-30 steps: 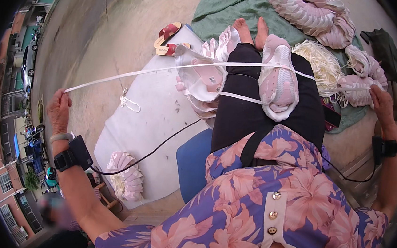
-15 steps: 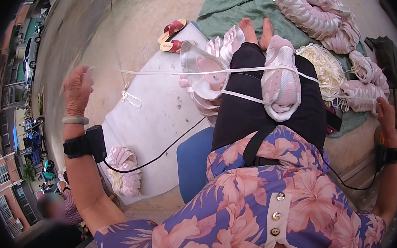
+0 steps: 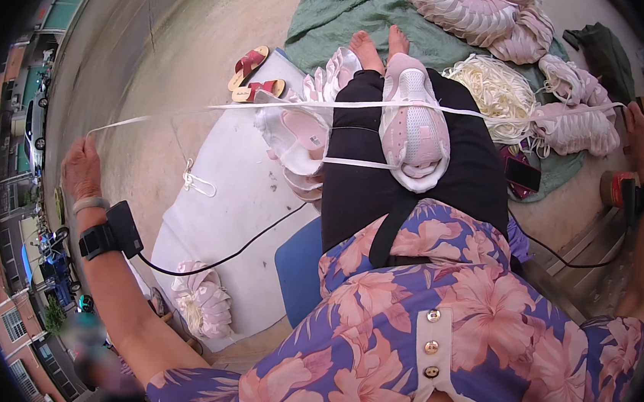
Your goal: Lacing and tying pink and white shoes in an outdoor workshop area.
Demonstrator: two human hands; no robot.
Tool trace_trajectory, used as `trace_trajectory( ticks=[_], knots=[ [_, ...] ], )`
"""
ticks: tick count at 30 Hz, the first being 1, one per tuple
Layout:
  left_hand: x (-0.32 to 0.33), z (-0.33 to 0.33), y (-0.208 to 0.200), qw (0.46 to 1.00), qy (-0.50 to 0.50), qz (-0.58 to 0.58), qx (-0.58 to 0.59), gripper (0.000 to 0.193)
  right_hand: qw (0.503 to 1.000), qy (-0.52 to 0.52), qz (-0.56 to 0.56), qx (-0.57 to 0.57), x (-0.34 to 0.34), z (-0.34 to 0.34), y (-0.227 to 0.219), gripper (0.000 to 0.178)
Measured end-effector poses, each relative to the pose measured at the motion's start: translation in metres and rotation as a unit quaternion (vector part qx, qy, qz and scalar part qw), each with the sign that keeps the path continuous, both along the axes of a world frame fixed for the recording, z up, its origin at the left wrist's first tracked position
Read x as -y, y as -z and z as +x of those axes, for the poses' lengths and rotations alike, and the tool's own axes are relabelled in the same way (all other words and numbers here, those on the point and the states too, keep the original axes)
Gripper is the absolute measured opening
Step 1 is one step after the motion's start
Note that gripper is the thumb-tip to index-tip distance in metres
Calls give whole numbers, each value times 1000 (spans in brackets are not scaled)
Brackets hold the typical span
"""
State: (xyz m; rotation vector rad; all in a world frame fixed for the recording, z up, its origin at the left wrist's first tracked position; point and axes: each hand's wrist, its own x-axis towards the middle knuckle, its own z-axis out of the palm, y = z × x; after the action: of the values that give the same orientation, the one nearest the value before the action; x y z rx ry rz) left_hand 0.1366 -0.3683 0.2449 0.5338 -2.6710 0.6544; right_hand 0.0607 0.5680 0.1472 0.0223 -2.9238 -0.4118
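Note:
A pink-and-white shoe upper [image 3: 412, 136] rests on my black-trousered thighs. Across it runs a white shoelace [image 3: 300, 104], stretched out to both sides. Far out to the left, my left hand [image 3: 82, 170] is closed, with the lace running from its fingertips. My right hand [image 3: 641, 137], raised at the far right, pinches the lace's other side. A second, lower strand of lace goes left from the upper's eyelet area toward the loose uppers. More uppers [image 3: 297, 134] lie beside my left thigh.
A heap of white laces [image 3: 492, 89] and bundled uppers [image 3: 577, 128] lie to the right, with a larger bundle [image 3: 483, 20] beyond. A phone [image 3: 522, 172] sits by my right thigh. Red sandals [image 3: 259, 88] stand by a white sheet [image 3: 219, 192]. Cables run from both wrist devices.
My left hand has moved outward to the left and slightly nearer me, drawing the lace into a long line. The view has shifted a little, so the surroundings appear farther left.

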Motion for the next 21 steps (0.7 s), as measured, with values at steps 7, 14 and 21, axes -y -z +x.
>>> trace_trajectory(
  ticks=[7, 14, 21],
  knots=[
    [40, -25, -59, 994, -45, 28, -93, 33, 962, -2, -207, -176, 74, -71, 32, 24],
    [46, -1, -57, 987, -109, 55, -103, 38, 931, -63, -353, -62, 369, -198, 306, 22],
    [50, 9, -57, 985, -105, 39, -132, 35, 932, -25, -360, -33, 465, -224, 409, 21]
  ],
)
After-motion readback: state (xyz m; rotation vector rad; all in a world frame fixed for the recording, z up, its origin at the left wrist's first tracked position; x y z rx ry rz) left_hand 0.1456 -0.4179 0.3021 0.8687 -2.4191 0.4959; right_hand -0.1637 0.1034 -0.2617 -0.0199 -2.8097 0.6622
